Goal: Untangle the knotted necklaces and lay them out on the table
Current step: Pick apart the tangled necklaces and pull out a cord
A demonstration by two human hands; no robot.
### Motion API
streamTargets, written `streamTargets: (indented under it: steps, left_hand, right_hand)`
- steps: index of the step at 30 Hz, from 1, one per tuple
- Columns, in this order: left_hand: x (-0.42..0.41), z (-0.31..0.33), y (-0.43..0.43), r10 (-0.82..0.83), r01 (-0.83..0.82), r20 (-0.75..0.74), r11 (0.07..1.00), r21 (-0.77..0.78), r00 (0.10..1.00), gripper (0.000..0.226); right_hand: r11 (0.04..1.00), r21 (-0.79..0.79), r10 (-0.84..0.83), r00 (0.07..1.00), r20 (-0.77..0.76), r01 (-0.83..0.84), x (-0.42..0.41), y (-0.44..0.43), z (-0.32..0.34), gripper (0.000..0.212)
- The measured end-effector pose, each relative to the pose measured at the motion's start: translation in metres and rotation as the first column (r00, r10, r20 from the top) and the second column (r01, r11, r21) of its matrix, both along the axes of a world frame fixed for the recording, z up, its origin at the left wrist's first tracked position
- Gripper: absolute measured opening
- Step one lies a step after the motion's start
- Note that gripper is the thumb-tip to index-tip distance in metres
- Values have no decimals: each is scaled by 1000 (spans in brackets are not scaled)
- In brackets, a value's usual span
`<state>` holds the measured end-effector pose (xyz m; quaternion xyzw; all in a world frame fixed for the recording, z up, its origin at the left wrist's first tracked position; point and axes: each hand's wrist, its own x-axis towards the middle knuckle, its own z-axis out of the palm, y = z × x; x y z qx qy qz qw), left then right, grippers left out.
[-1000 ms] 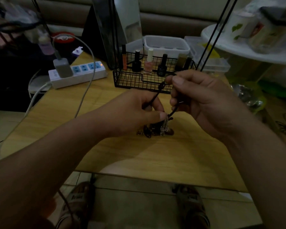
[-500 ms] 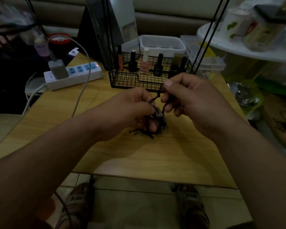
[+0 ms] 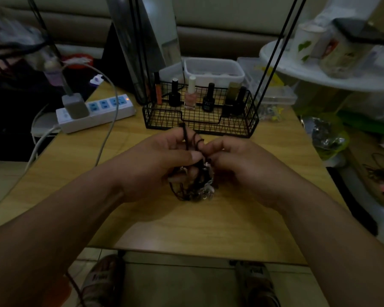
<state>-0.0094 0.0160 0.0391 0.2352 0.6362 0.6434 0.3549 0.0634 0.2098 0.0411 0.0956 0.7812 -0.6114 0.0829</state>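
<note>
1 tangle of knotted necklaces (image 3: 200,189) is at the middle of the desk (image 3: 142,218), its dark cords pinched by left hand (image 3: 162,160) and right hand (image 3: 237,165). Behind, a wire basket (image 3: 231,127) holds nail polish bottles (image 3: 190,94); power strip (image 3: 106,109) at the far-left edge.

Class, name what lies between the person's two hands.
The knotted necklaces, held by the left hand and right hand, seen in the head view.

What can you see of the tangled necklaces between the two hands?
The tangled necklaces are a dark clump of thin brown-black cords with small shiny silvery pieces on the right side. The clump is knotted and seems to rest on the wooden table. Some cords rise above it in loops. The left hand and the right hand pinch these cords from either side.
</note>
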Motion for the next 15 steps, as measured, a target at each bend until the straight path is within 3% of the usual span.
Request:
streamTargets:
  steps: [5,12,15]
  left_hand:
    - [-7,0,0,69,-76,66,992,103,995,21]
    - [-8,-2,1,101,-104,59,993,60,993,39]
    - [-8,-3,0,91,-91,15,996,-27,996,41]
  right_hand:
    - [989,-105,106,994,-16,-107,3,3,0,26]
    - [996,-36,-88,991,-100,85,0,9,-1,11]
    - [990,-46,-139,980,-143,134,1,9,2,10]
